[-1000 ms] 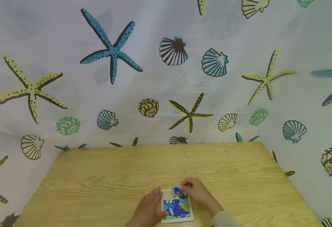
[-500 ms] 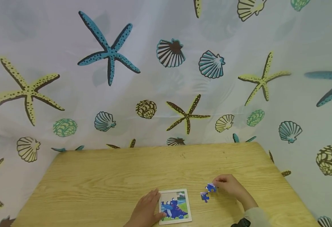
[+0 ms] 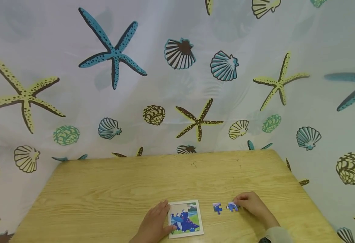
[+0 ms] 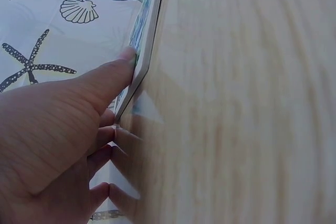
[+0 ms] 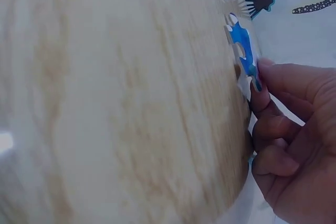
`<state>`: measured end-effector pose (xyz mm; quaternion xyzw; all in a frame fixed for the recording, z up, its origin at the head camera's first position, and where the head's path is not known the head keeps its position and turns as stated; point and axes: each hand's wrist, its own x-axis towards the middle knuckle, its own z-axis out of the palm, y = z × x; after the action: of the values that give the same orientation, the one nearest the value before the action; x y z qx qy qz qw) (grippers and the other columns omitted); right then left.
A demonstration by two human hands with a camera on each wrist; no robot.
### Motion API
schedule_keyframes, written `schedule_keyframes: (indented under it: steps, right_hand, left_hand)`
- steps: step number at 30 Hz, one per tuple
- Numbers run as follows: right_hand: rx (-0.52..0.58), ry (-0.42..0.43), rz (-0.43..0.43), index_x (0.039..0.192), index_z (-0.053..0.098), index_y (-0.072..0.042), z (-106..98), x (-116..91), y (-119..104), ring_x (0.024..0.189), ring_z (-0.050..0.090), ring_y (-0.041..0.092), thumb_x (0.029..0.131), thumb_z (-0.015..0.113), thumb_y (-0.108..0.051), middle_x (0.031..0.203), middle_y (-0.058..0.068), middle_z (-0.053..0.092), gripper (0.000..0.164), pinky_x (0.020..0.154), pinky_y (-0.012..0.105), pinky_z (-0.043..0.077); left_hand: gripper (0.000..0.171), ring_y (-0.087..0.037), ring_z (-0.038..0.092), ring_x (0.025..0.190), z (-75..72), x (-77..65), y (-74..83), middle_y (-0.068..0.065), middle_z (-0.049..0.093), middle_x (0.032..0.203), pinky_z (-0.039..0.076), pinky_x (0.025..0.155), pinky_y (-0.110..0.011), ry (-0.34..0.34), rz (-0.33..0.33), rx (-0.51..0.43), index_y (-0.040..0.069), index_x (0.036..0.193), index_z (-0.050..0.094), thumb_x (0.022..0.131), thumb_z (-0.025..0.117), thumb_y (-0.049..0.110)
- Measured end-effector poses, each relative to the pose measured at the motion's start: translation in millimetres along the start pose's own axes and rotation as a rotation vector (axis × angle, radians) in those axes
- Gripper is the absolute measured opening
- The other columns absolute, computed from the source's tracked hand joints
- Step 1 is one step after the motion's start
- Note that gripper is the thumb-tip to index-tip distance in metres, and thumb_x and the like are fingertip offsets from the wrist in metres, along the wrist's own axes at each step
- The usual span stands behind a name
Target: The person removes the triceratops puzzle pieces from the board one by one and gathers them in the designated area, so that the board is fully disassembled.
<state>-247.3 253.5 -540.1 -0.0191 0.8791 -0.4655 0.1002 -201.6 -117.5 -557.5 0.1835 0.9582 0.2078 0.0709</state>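
Note:
A jigsaw puzzle in a pale frame (image 3: 200, 221) lies on the wooden table, showing a blue dinosaur. Bare backing shows across its upper left, beside a fitted piece at the top right corner. My left hand (image 3: 154, 222) rests along the frame's left side; in the left wrist view its thumb (image 4: 113, 74) presses the near corner. To the right, my right hand (image 3: 253, 206) pinches a blue and lilac puzzle piece (image 3: 232, 206) between thumb and index finger, at table level. The same piece (image 5: 242, 45) shows edge-on in the right wrist view. Another blue puzzle piece (image 3: 217, 208) lies just left of it.
The light wood table (image 3: 119, 189) runs back to a white curtain (image 3: 153, 77) printed with starfish and shells, which also hangs at both sides. A dark watch (image 3: 265, 240) sits on the right wrist below a pale sleeve.
My right hand has carried the puzzle piece from above the frame's top edge rightward and down to the table, beside the other loose piece. The left hand has stayed at the frame.

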Motion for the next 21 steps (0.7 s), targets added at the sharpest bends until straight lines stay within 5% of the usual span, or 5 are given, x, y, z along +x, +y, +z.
schedule_keyframes:
  steps: [10,16,21]
  right_hand:
    - [-0.026,0.077,-0.009,0.099,0.071,-0.003,1,0,-3,0.082,0.056,0.013,0.086,0.069,-0.015,0.096,0.004,0.068,0.017,0.071,0.028,0.047]
    - [0.014,-0.002,-0.126,0.105,0.069,-0.002,4,3,-32,0.072,0.049,0.015,0.090,0.064,-0.020,0.089,0.004,0.064,0.023,0.060,0.027,0.046]
    - [0.095,-0.152,-0.241,0.109,0.066,0.001,29,9,-64,0.073,0.050,0.014,0.092,0.063,-0.021,0.095,0.005,0.063,0.028,0.062,0.027,0.047]
  left_hand:
    - [0.079,-0.037,0.034,0.135,-1.4,1.2,0.4,-0.017,0.037,0.147,0.028,0.108,-0.056,-0.011,-0.014,-0.001,-0.001,0.136,0.046,0.080,0.068,0.050]
    - [0.078,-0.038,0.035,0.133,-5.7,1.3,1.9,-0.018,0.039,0.146,0.030,0.106,-0.057,0.001,0.008,0.004,-0.001,0.135,0.046,0.080,0.069,0.050]
    - [0.078,-0.037,0.035,0.134,-3.7,-0.1,0.8,-0.017,0.038,0.147,0.030,0.107,-0.056,-0.012,-0.014,-0.002,0.000,0.136,0.046,0.080,0.070,0.049]
